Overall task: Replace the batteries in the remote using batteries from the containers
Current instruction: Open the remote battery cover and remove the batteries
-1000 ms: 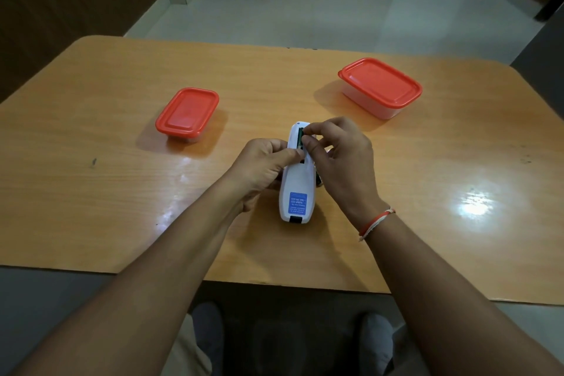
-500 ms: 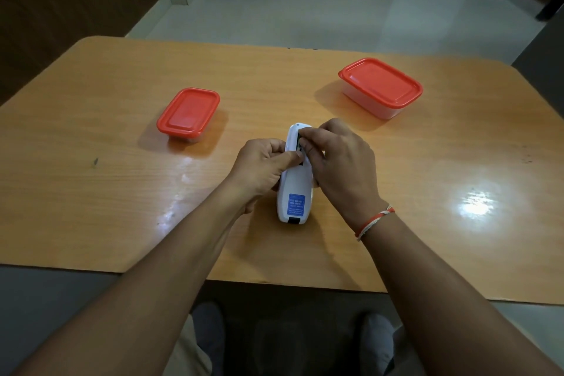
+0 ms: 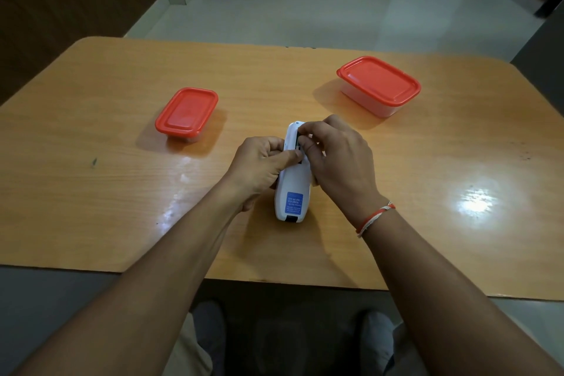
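Left hand (image 3: 262, 162) is gripping the white remote (image 3: 293, 183), lying face-down mid-tabletop (image 3: 91, 207); right hand (image 3: 338, 159) is pinching at its open battery bay, apparently working a cell. Next, probably: opening a lidded container (image 3: 378, 84).

**Overhead glare on a dim-edged scene**

We are seeing overhead light bouncing off the glossy table (image 3: 427, 223), throwing a bright white glare patch toward its right side and fainter streaks left of centre. Soft shadows are falling toward us on the table. The room beyond its far edge is sitting dim, and the wide lens is bowing the table's edges.
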